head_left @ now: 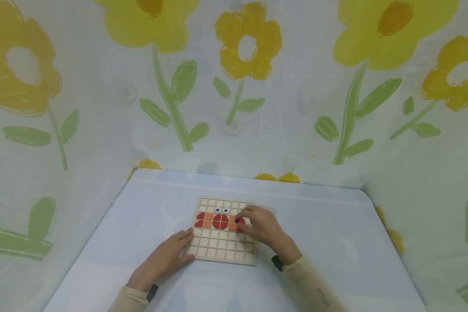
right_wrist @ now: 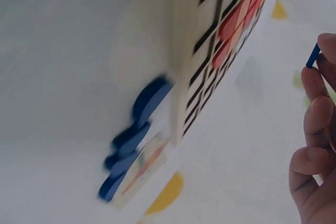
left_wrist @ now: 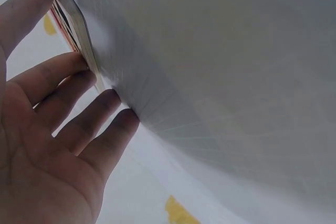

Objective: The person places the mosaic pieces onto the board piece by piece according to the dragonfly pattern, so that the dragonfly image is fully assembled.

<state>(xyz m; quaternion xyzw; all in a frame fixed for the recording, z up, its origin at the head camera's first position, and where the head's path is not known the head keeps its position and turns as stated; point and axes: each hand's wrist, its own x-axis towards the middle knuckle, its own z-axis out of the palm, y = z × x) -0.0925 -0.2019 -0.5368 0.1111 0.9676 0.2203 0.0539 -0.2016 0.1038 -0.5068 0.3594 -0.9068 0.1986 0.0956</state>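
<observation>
A square wooden grid board (head_left: 220, 249) lies on the table, with red and orange tiles and two eye tiles in its upper rows. My left hand (head_left: 167, 258) touches the board's left side, fingers and thumb spread along the edge. Over the right part of the coloured row is my right hand (head_left: 263, 223). Between thumb and fingertip it pinches a small, thin blue tile (right_wrist: 313, 56), held edge-on in the right wrist view. Red tiles (head_left: 220, 222) form a round shape in the middle of the row. My right fingers partly hide the row's right end.
Several loose blue tiles (right_wrist: 125, 153) lie on the table beside the board, next to a printed card (right_wrist: 142, 170). In the head view my right hand partly hides the grid-patterned card (head_left: 271, 209). A flower-printed curtain (head_left: 281, 117) surrounds the white table (head_left: 316, 242).
</observation>
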